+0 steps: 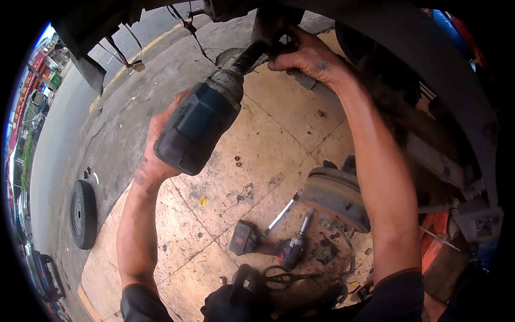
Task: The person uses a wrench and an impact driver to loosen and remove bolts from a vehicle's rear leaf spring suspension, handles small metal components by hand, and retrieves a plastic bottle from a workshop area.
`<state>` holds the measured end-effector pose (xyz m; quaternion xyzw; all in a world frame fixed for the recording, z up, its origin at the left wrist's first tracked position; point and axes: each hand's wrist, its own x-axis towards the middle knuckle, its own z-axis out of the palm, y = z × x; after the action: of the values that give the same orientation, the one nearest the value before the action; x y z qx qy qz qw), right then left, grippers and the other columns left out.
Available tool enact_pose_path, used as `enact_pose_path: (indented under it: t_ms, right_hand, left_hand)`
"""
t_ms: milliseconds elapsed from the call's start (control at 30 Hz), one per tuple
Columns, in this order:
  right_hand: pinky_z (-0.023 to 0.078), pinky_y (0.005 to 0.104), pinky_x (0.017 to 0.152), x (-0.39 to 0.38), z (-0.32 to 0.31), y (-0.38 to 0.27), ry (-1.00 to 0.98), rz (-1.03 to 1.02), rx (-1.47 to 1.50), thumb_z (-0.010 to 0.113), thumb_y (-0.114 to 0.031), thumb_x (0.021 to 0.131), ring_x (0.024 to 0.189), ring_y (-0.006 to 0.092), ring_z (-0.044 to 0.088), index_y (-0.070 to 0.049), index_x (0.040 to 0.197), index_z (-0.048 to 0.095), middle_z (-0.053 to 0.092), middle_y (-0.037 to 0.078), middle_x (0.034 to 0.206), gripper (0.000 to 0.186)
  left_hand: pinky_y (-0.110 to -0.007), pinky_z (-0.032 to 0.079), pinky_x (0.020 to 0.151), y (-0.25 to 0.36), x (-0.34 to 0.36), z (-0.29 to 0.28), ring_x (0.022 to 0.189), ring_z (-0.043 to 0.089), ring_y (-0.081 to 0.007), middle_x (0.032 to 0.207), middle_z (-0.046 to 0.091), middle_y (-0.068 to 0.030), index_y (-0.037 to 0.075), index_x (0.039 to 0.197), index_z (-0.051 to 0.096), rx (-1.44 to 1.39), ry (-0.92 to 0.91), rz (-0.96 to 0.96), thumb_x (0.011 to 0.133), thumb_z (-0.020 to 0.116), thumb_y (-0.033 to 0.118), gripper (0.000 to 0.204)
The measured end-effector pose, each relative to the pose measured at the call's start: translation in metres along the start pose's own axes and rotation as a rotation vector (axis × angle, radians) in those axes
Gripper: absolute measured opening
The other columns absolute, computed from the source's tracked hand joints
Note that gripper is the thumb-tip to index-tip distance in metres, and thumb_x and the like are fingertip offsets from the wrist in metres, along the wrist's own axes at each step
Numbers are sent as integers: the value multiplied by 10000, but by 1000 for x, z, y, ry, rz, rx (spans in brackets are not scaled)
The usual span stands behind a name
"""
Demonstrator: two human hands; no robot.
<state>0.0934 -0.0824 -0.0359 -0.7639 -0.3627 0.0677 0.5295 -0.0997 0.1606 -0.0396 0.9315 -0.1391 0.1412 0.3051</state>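
Observation:
My left hand (155,147) grips the handle of a dark blue impact wrench (201,121), raised and pointing up toward the underside of a vehicle (407,59). Its black socket end (249,56) meets a part in the wheel arch. My right hand (306,56) is closed around that dark part next to the socket, with the forearm reaching up from the lower right.
On the tiled floor below lie a brake drum (335,196), a second cordless tool with battery (252,241), a ratchet (281,212), scissors (284,277) and small nuts. A loose tyre (83,214) lies on the concrete at the left. An orange jack part (437,228) stands at the right.

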Motion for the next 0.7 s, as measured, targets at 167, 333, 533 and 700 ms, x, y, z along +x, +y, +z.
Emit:
enact_pose_path:
  t_ms: [167,333,533,700]
  right_hand:
    - [410,294,966,3,2,9,55,10,-8,790,-219,623,1060,223,581,-5,1358,453,628,163,1150,836]
    - [391,301,989,7,6,13,30,-73,70,797,-200,627,1074,222,576,-2,1361,447,627,161,1154,837]
    - [373,298,1005,10,5,17,64,-75,-24,807,-193,622,1092,229,566,21,1361,436,602,171,1194,854]
    - [355,303,1026,10,4,19,64,-84,-24,818,-217,611,1123,249,548,39,1358,432,578,176,1226,879]
  left_hand:
    - [-299,451,913,-11,1,3,990,608,-190,1137,639,-127,-1,1239,562,52,33,141,709,752,100,572]
    - [-348,491,880,-41,-15,13,951,634,-268,1090,655,-97,68,1166,630,558,172,521,764,741,163,428]
    - [-408,519,816,-33,-22,31,927,644,-293,997,677,-61,158,1065,695,392,149,294,793,715,185,274]
    - [-416,524,772,-27,-19,35,884,653,-284,989,677,-53,168,1080,696,271,115,189,778,717,176,303]
